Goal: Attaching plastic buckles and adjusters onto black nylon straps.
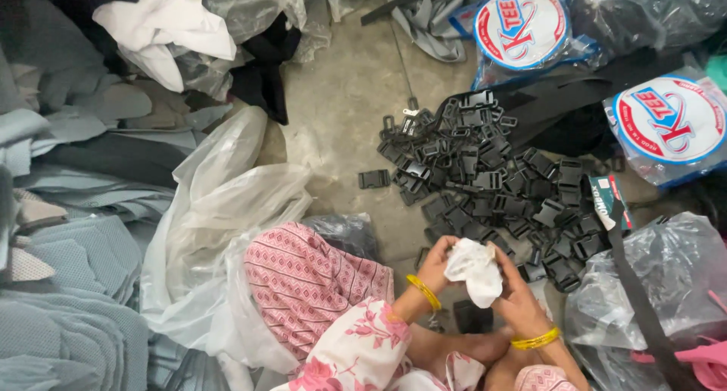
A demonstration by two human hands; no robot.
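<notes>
Mostly the frame is clutter: grey fabric pieces (68, 285) stacked down the left side, clear plastic bags (219, 209) centre-left, bare concrete floor (341, 95) up the middle. Upper right, two round blue-and-white tape rolls (521, 26) in wrap. Centre-right, a big heap of black plastic buckles (492, 186) spread on the floor, w/ one stray buckle (374, 179) just left of it.

Bottom centre, both hands meet on a small white cloth piece (475, 270). Left hand (438, 262) pinches its left edge, fingers closed on it; right hand (517, 292) cups it from the right & below, also closed on it. Yellow bangles (424, 291) on both wrists.

To do this well, I'd judge: keep the cloth taut btwn both hands, grip near the edges so the middle stays visible, work close over the lap, clear of the buckle heap.
</notes>
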